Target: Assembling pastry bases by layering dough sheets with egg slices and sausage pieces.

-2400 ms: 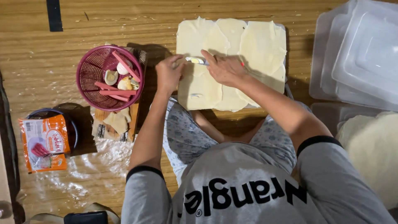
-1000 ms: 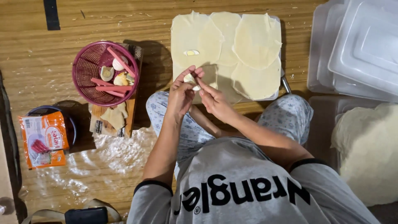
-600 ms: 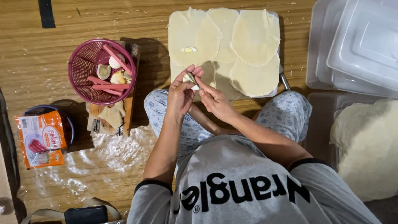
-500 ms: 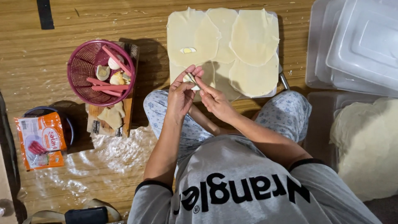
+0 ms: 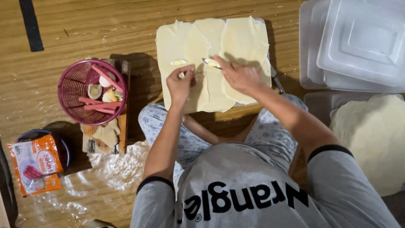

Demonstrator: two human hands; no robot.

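Several pale thin dough sheets (image 5: 240,38) overlap on a board in front of me. One egg slice (image 5: 179,62) lies on the left sheet. My left hand (image 5: 180,84) hovers just below that slice, fingertips pinched on a small piece of egg (image 5: 182,75). My right hand (image 5: 239,77) rests on the middle sheets and holds a small knife. Its tip carries a second egg slice (image 5: 212,63) down onto the dough.
A pink basket (image 5: 69,90) with egg halves and pink sausage strips sits on a wooden block at left. An orange packet (image 5: 37,164) lies on a dark bowl, with crumpled clear plastic (image 5: 114,164) nearby. Clear plastic tubs (image 5: 358,42) stand top right, above a round dough stack (image 5: 375,139).
Both hands were together close to my body, working on an egg. They have moved apart and forward onto the dough sheets, and a second egg slice now reaches the dough.
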